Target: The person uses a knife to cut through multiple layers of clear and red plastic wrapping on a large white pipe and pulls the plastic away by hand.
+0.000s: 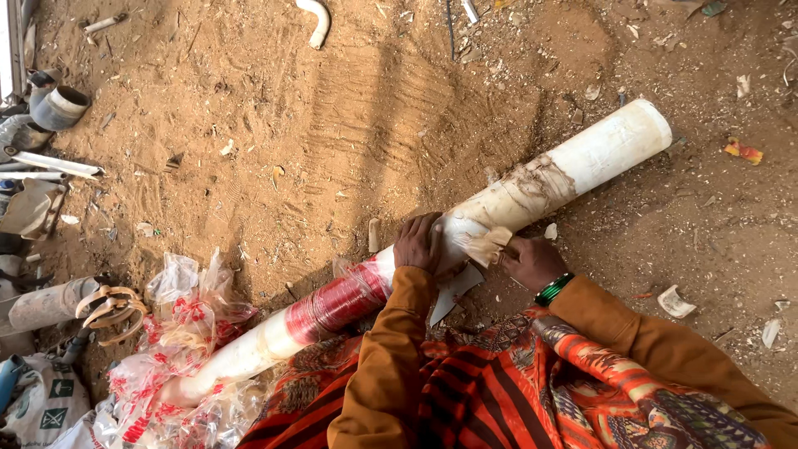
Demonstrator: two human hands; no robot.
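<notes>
Sandy ground [349, 125] carried a long white pipe [582, 162] running lower left to upper right; left hand [418, 242] pressed flat on it, right hand [530, 260] pinched its peeling wrap [489, 244].

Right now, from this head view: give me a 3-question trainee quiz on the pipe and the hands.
1. True or false: the white pipe lies on bare sandy ground.
2. What is the left hand doing?
A. Pressing on top of the pipe
B. Resting on the ground
C. Holding the grey pipe fitting
3. Fill in: the right hand, with a green bangle at the wrist, pinches a loose flap of ____ wrapping at the pipe.

Key: 1 true; 2 A; 3 tan, paper-like. A red band wraps the pipe nearer the clear plastic sheeting.
</notes>
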